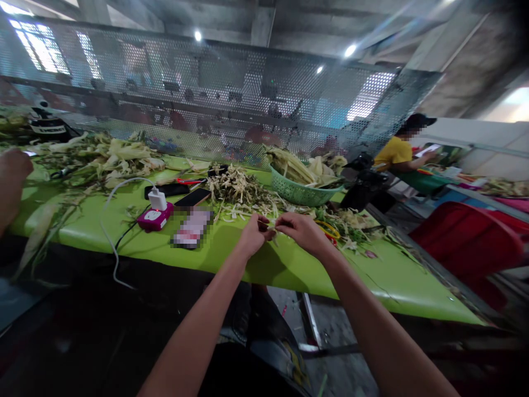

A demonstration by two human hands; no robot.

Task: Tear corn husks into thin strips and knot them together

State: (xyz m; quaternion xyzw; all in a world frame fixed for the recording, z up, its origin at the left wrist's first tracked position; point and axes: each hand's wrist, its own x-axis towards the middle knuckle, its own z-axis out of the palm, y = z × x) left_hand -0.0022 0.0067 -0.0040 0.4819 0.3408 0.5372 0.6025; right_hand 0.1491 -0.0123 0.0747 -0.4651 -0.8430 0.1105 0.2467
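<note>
Head feed, my view of the bench: left hand [253, 234] and right hand [305, 231] nearly meet over the green table [264, 262]. Pale strip [273, 225] sits between them, fingertips of both pinched together on it; its finer shape is too small for me to read. Just beyond, a heap of shreds [233, 184]. Green basket [306, 194], loaded with husks [291, 168], stands past the right hand; a yellow loop [330, 229] lies near that wrist. Left of the left hand: phone [192, 229], then purple socket [155, 219] with white charger [157, 199] plugged in. Far right, a co-worker in a yellow shirt [392, 151].
</note>
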